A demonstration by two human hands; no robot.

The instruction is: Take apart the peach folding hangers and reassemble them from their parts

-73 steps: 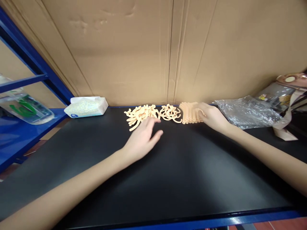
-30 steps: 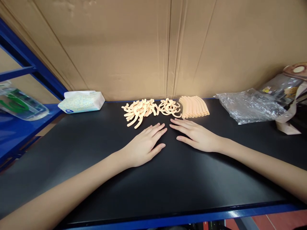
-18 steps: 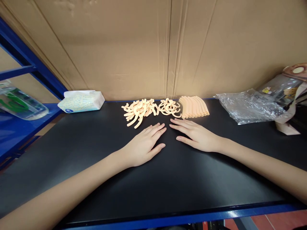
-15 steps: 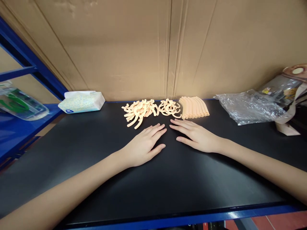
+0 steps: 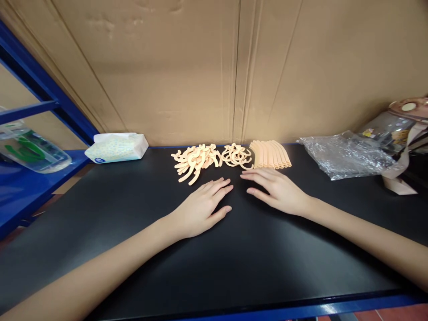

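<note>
My left hand (image 5: 200,208) lies palm down on the black tabletop (image 5: 214,267), its fingers stretched and holding nothing. Just beyond its fingertips is a loose pile of peach-coloured, S-curved pieces (image 5: 197,161). Facing it, my right hand (image 5: 277,191) is also flat, fingers apart, with nothing in it. Past the right fingers stands a neat row of curved peach pieces (image 5: 270,154), lined up side by side; the hand hides part of its front edge. Between these two groups sits a small heap of thin peach C-shaped pieces (image 5: 236,155).
A tissue pack (image 5: 117,148) lies at the back left, near a blue shelf frame (image 5: 67,107) with a clear bottle (image 5: 33,149). Crumpled clear plastic (image 5: 346,156) and a transparent bag with a strap (image 5: 384,129) are at the right. A cardboard wall (image 5: 167,67) rises behind.
The whole scene sits slightly lower in the picture, as if the head tilted up a little. My right hand has shifted slightly right; the peach pieces stay where they were on the table.
</note>
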